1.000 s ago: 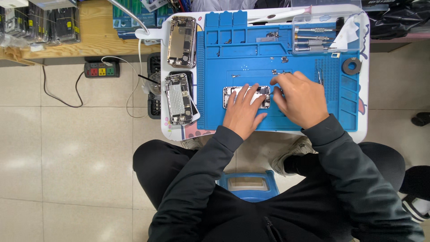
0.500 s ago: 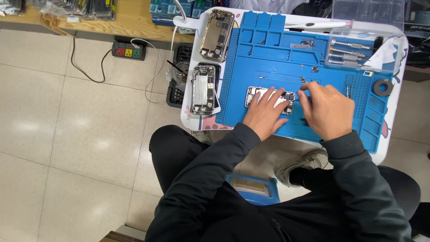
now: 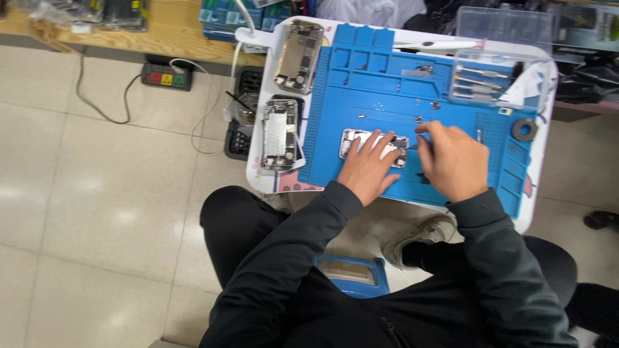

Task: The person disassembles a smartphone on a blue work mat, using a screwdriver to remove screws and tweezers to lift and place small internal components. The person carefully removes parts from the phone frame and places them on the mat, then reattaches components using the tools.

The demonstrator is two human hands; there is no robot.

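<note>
An opened phone body (image 3: 361, 140) lies on a blue work mat (image 3: 387, 96) on a small white table (image 3: 540, 193). My left hand (image 3: 367, 169) rests flat on the phone, fingers spread, pinning it down. My right hand (image 3: 452, 161) is just right of the phone, fingers pinched on a thin tool (image 3: 412, 147) whose tip meets the phone's right end. Small screws and parts lie on the mat above my hands.
Two more opened phone bodies (image 3: 280, 134) (image 3: 298, 55) lie at the table's left edge. A clear box of tools (image 3: 490, 80) and a tape roll (image 3: 524, 129) sit at the right. A power strip (image 3: 166, 76) and cables lie on the tiled floor. A blue stool (image 3: 351, 274) shows between my legs.
The view has swung so the table sits further right and tilted. Both hands stay on the phone, the right one shifting slightly at its right end.
</note>
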